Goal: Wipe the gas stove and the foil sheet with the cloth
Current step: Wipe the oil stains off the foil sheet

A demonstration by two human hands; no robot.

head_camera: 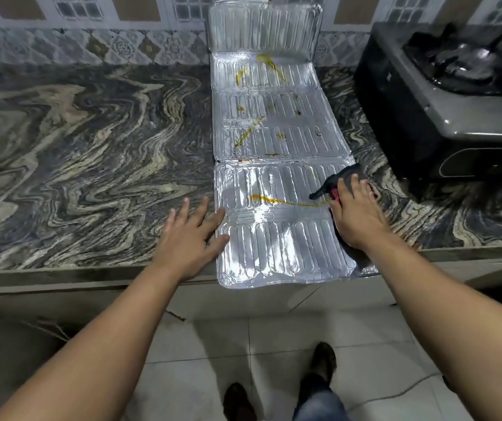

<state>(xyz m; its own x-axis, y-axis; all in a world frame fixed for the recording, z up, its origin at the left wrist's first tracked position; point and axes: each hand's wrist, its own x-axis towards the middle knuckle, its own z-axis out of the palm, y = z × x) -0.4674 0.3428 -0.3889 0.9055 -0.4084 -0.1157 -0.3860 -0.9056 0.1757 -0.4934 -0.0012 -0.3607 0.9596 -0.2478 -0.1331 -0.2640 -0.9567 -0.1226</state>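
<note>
A long ribbed foil sheet (274, 141) lies across the marble counter, its far end propped against the wall, streaked with yellow-brown smears. My right hand (356, 214) presses flat on a dark cloth (339, 177) at the sheet's right edge, beside a yellow smear. My left hand (192, 232) rests open with fingers spread, its fingertips on the sheet's left edge. The dark gas stove (444, 95) stands at the far right of the counter, apart from both hands.
The swirled marble counter (76, 147) stretches to the left of the foil. A patterned tile wall (91, 47) runs behind. The counter's front edge sits just below my hands, and the foil overhangs it slightly. My feet stand on the tiled floor below.
</note>
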